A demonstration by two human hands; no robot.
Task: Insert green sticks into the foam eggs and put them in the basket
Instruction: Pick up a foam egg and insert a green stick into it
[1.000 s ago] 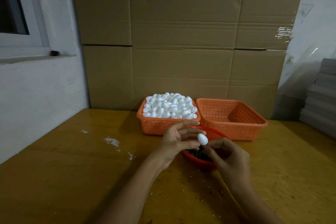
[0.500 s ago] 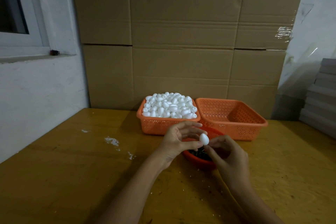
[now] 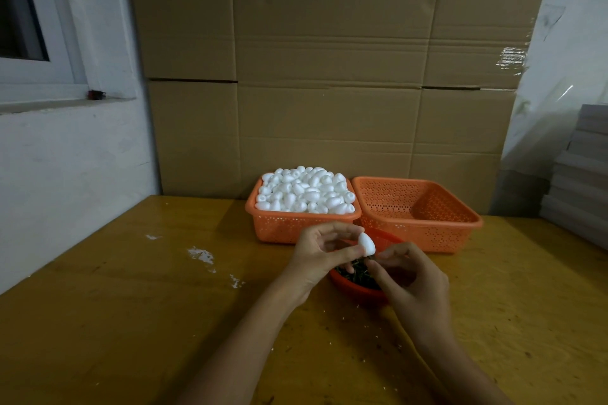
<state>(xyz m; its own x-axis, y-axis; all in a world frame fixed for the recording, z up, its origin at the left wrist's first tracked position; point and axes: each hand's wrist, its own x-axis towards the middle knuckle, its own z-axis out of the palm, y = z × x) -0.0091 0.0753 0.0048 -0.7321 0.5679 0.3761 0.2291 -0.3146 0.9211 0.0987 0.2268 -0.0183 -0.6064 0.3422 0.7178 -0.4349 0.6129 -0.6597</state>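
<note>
One foam egg (image 3: 367,243) is pinched between the thumb and forefinger of the left hand (image 3: 316,251). The fingers (image 3: 393,251) of the right hand (image 3: 413,279) are curled together just below the egg; whether a green stick is held there cannot be told. No stick is seen standing out of the egg, so insertion is judged to be in hand and not finished.

Directly under both hands, one red bowl (image 3: 357,291) is placed on the bench (image 3: 131,306); dark green sticks (image 3: 357,273) are held in it, too fine to be counted.

Two orange baskets are set side by side behind the bowl, touching or nearly so. The basket at 11 o'clock (image 3: 289,228) is heaped with white eggs (image 3: 306,192), far too many to be counted. The basket at 1 o'clock (image 3: 424,230) is seen with nothing in it.

The task is therefore judged to be at its start: no finished egg is deposited, and the whole heap remains to be processed.
</note>
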